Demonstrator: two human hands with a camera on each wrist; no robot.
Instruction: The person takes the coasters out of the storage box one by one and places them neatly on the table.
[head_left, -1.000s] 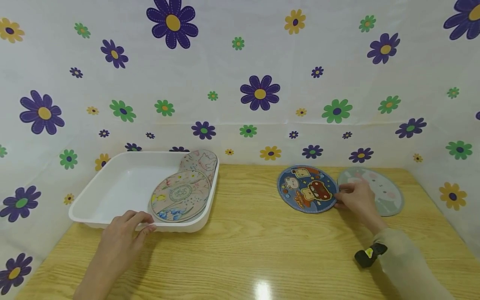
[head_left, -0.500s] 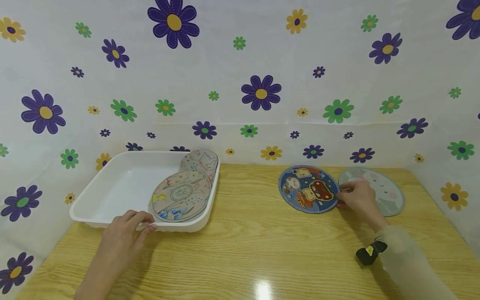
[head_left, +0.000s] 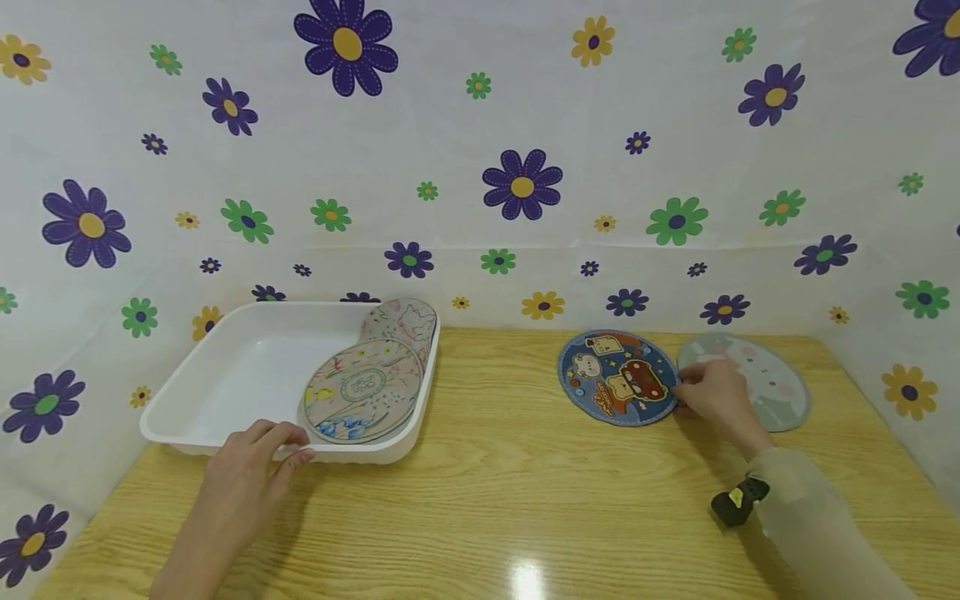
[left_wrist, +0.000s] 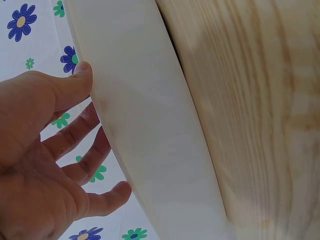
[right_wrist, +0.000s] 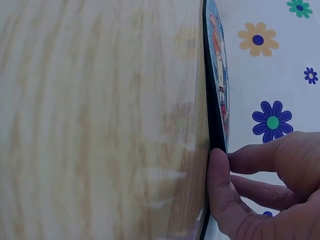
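At the right side of the head view lies a round dark-blue mat [head_left: 617, 379] with cartoon bears and food on it. Thumb and fingers of my right hand [head_left: 715, 398] pinch its right edge; the right wrist view shows the mat's black edge [right_wrist: 215, 117] between thumb and fingertip, close over the table. My left hand [head_left: 243, 475] holds the near rim of a white plastic basin [left_wrist: 137, 110], thumb on one side of the rim and fingers on the other. Inside the basin, a round pink floral mat [head_left: 367, 387] overlaps a second pink mat [head_left: 401, 321] with a line drawing.
A round grey-green mat [head_left: 776, 387] with a pale animal face lies behind my right hand, partly covered by it. The wooden table [head_left: 517, 492] stretches between basin and mats. A white cloth [head_left: 442, 125] with printed flowers stands along the back and sides.
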